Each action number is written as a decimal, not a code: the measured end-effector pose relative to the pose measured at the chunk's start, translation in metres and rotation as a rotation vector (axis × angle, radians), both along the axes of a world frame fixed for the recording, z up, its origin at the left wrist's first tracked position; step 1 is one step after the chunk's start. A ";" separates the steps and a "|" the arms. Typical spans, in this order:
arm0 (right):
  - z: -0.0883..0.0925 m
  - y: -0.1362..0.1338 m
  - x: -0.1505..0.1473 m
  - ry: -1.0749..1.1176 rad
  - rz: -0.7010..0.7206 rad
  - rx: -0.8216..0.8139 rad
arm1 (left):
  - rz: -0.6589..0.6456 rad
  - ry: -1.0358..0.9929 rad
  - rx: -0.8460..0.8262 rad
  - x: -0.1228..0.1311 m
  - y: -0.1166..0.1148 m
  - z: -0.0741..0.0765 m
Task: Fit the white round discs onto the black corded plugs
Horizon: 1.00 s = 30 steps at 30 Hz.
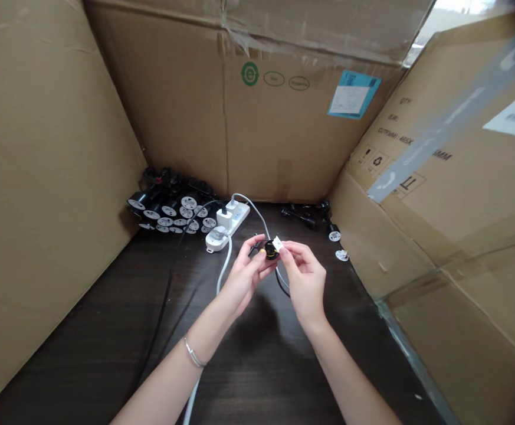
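Note:
My left hand (245, 274) is closed around a black round housing (269, 251), its open end facing me and yellow wires showing inside. My right hand (305, 277) pinches a small white disc (277, 243) at the housing's upper right rim. The disc is tilted, seen nearly edge-on, and my fingers partly cover it; whether wires join it to the housing I cannot tell. Both hands are raised over the dark table (257, 378), close together.
A white power strip (214, 242) with plugs and cables lies behind my hands. Several black fittings with white round faces (169, 210) are piled at the back left. More black fittings (310, 219) and a loose white disc (342, 255) lie right. Cardboard walls (275, 136) enclose the table.

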State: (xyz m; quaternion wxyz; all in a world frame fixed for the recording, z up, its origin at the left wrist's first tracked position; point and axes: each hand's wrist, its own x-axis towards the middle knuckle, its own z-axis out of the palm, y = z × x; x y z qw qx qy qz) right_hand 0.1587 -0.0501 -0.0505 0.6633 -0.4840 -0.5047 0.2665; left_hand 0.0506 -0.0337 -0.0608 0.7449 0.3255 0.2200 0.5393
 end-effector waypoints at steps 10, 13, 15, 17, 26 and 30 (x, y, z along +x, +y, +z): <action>-0.004 -0.005 -0.003 -0.384 -0.084 0.177 | -0.029 -0.043 -0.038 -0.001 0.000 0.004; -0.005 -0.005 -0.003 -0.442 -0.096 0.199 | -0.018 -0.046 -0.057 -0.002 0.000 0.005; -0.007 -0.004 -0.003 -0.485 -0.102 0.216 | -0.014 -0.051 -0.062 -0.003 0.001 0.005; -0.008 -0.004 -0.002 -0.534 -0.108 0.234 | -0.007 -0.057 -0.065 -0.004 0.002 0.005; -0.011 -0.004 0.000 -0.658 -0.080 0.258 | 0.054 -0.037 -0.084 -0.003 0.002 0.002; -0.011 -0.005 0.000 -0.668 -0.100 0.264 | 0.050 -0.043 -0.084 -0.003 0.002 0.001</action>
